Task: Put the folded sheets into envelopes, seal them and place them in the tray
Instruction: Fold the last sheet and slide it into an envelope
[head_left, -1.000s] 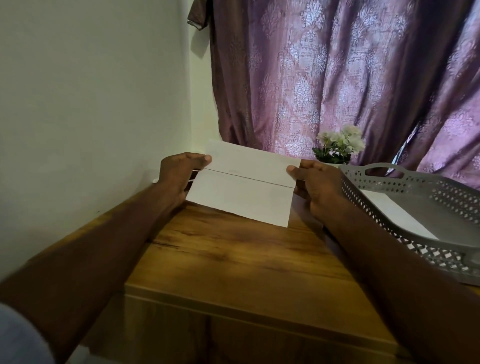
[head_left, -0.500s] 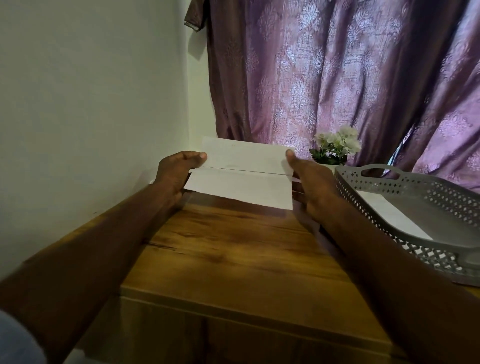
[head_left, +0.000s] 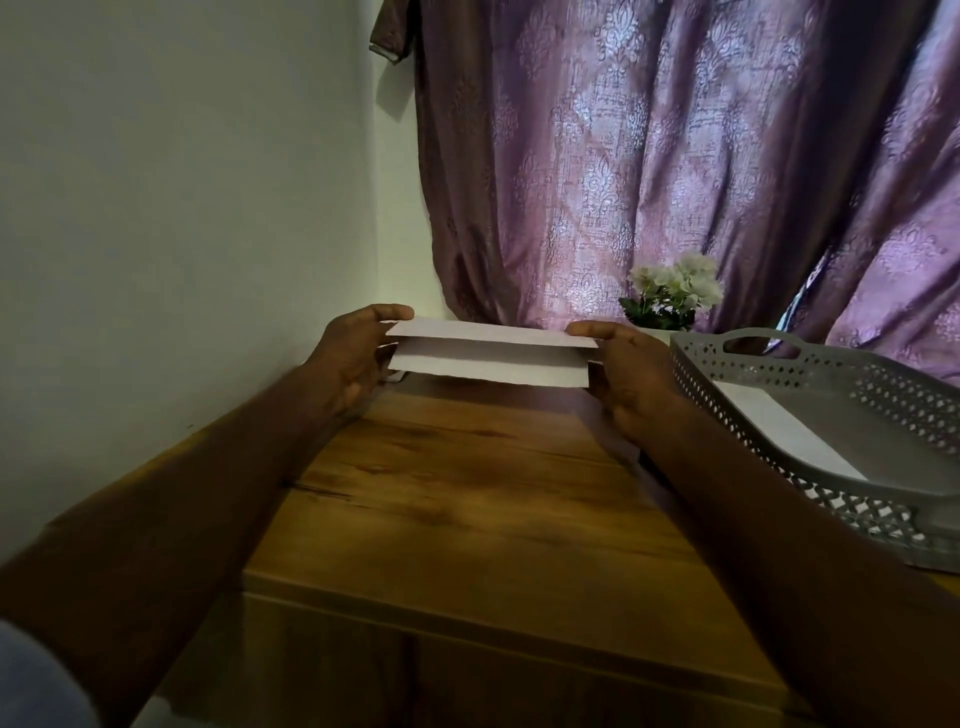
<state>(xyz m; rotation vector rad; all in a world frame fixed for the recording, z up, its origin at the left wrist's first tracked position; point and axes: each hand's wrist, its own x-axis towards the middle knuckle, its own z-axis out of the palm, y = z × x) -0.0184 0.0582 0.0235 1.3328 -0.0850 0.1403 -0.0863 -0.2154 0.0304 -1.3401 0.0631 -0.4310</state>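
Observation:
A white envelope (head_left: 488, 356) hangs a little above the far part of the wooden table (head_left: 467, 499). Its flap is bent over towards me, nearly flat on the body. My left hand (head_left: 358, 353) pinches its left end, thumb on top. My right hand (head_left: 623, 369) pinches its right end the same way. Whether a sheet is inside is hidden. The grey perforated tray (head_left: 769, 384) stands at the right, with one white envelope (head_left: 779, 426) lying flat in it.
A small pot of white flowers (head_left: 675, 293) stands behind the tray by the purple curtain (head_left: 675, 156). A pale wall (head_left: 182, 208) runs close along the table's left side. The table's front edge lies near me.
The envelope's upper flap has been folded down towards me, from standing open to nearly closed. Both hands stayed at the envelope's ends and rose slightly.

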